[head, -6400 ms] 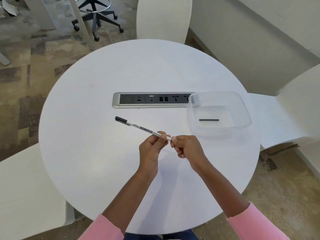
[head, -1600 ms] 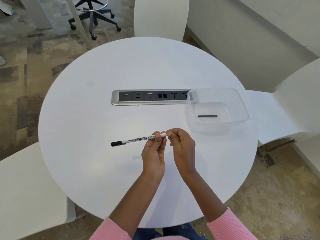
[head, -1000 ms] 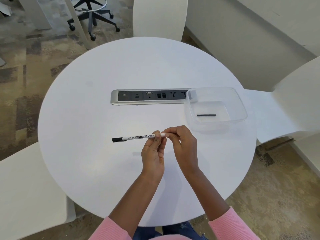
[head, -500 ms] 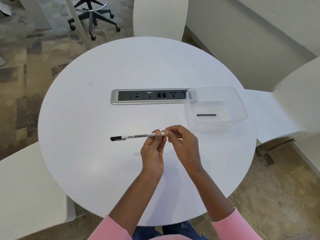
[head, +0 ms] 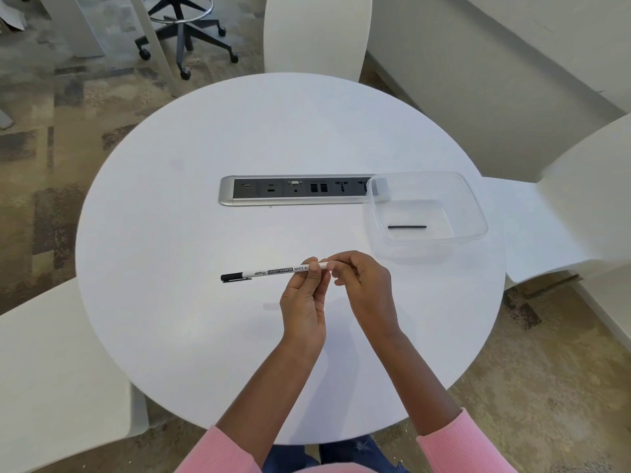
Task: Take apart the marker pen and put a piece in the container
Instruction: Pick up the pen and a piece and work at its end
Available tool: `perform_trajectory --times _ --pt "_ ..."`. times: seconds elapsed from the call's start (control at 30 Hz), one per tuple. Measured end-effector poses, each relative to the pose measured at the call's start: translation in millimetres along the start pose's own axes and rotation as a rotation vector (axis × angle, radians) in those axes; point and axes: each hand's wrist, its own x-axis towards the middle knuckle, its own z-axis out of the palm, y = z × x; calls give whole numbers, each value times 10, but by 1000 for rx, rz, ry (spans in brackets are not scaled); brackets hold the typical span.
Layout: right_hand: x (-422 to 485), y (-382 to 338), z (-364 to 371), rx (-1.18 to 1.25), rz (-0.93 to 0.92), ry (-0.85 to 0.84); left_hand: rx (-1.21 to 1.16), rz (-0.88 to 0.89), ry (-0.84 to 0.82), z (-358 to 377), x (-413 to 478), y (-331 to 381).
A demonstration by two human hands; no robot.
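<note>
Both grips narrow — left hand pinches marker pen, right hand its end.

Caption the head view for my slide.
The left hand and right hand pinch a whiteboard marker above the round table; clear container holds a black rod.

We see a round white bench with a silver socket strip, white chairs around it, mottled carpet, a cream wall and a wheeled stool base.
</note>
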Motion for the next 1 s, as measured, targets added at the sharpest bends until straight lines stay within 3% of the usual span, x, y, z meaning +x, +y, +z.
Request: perform_trajectory --times 0.33,0.5,0.73,1.0 --pt "-6 -34 -30 -217 -3 -101 60 42 -48 -26 8 -23" --pt "13 -26 -81 -191 48 -161 100 53 -60 -48 12 -32" --pt "-70 43 -47 -87 -56 14 56 29 -30 -44 22 -11" --pt "-68 30 -15 -82 -129 88 73 50 -26 -52 0 -58"
